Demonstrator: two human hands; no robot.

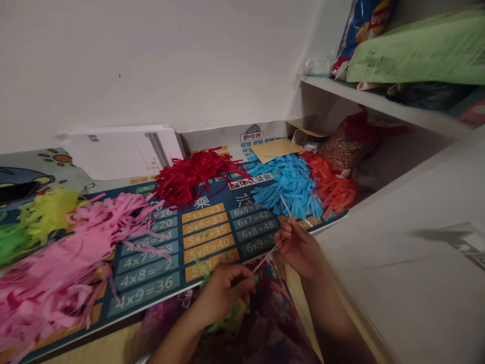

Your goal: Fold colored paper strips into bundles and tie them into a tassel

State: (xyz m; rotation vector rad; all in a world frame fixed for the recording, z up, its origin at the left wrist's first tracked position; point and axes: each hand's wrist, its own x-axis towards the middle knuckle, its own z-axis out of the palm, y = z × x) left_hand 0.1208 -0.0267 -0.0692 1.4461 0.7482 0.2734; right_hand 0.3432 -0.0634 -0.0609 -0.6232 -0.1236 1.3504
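My left hand (pixel 229 290) is closed around a yellow-green fringed paper tassel (pixel 228 323) below the table's front edge, above my lap. A thin white string (pixel 265 259) runs taut from there up to my right hand (pixel 297 247). That hand is closed, pinching the string, and a loose end sticks up past the fingers. Just beyond it lies a light blue paper pompom (pixel 288 182), with an orange-red one (pixel 333 187) beside it. A dark red pompom (pixel 195 177) rests farther left.
Pink fringe (pixel 49 273), yellow fringe (pixel 51 215) and green fringe (pixel 13 242) cover the left of the printed table mat (pixel 146 278). White sheets (pixel 121 151) lean on the wall. At right, a shelf (pixel 379 101) stands over a bag of reddish kernels (pixel 337 146).
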